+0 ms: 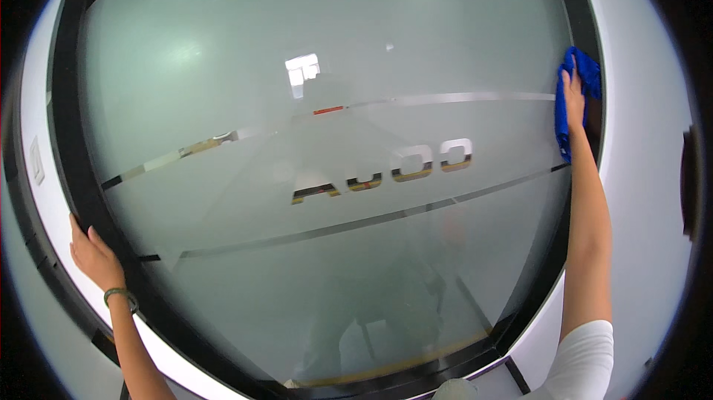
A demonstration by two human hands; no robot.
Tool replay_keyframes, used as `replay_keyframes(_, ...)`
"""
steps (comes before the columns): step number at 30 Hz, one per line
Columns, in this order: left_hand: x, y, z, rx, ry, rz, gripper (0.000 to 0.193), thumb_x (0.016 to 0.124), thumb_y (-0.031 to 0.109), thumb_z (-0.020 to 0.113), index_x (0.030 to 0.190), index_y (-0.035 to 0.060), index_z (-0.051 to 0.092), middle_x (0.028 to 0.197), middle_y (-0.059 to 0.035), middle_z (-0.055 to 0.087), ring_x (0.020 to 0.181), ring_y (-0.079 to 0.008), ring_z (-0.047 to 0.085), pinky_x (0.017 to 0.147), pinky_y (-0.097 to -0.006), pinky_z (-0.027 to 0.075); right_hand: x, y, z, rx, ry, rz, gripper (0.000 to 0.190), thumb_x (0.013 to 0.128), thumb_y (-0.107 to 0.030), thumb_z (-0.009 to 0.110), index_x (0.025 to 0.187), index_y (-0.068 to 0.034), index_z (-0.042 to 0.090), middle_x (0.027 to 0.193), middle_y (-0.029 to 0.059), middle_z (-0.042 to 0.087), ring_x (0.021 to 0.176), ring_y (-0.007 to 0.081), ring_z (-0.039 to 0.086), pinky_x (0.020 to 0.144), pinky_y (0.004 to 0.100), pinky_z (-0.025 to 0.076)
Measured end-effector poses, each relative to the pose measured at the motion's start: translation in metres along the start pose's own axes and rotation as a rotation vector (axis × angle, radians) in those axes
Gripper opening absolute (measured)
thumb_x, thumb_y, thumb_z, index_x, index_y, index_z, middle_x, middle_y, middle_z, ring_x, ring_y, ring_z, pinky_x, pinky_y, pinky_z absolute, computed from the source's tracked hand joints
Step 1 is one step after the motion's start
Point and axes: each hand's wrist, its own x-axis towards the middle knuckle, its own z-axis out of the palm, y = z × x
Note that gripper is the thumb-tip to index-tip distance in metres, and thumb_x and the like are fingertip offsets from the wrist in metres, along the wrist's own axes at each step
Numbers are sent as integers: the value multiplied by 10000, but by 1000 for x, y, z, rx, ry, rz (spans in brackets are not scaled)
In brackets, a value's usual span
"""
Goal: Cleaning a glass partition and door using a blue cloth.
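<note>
My right hand (574,99) lies over a bunched blue cloth (561,127) at the right side of a large frosted glass panel (334,288). The cloth sits where the glass meets the black frame (584,15) and covers part of that edge. At the lower left, my left hand (97,261) rests on the left side of the black frame, near the white wall, with its fingers apart and nothing in it. A dark bracelet (120,293) circles that wrist. Clear stripes and cut-out lettering (412,163) cross the middle of the glass.
White wall (640,121) borders the frame on the right, with a dark object (689,183) at the far edge. A wall switch plate (37,160) is at left. Lights and a dim human shape reflect in the glass. The frame's bottom rail (401,375) runs below.
</note>
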Motion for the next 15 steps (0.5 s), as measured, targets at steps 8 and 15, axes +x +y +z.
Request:
replay_keyframes(8,2,13,-5,-43,-19,-60,395,901,185,371,1264,31,347,1234,-115,451,1115,-241,442,978,-388,262,42,-61,33,-70,26,-10,672,847,-558,264,1354,-122,195,1369,150,262,1265,293,246,1023,416,148)
replay_keyframes(15,1,16,-9,-90,-31,-86,393,896,178,388,1260,34,352,1210,-113,468,1106,-228,449,979,-389,258,67,-221,63,-104,39,-287,692,827,-595,270,1348,-143,216,1324,162,339,1237,306,299,998,455,183)
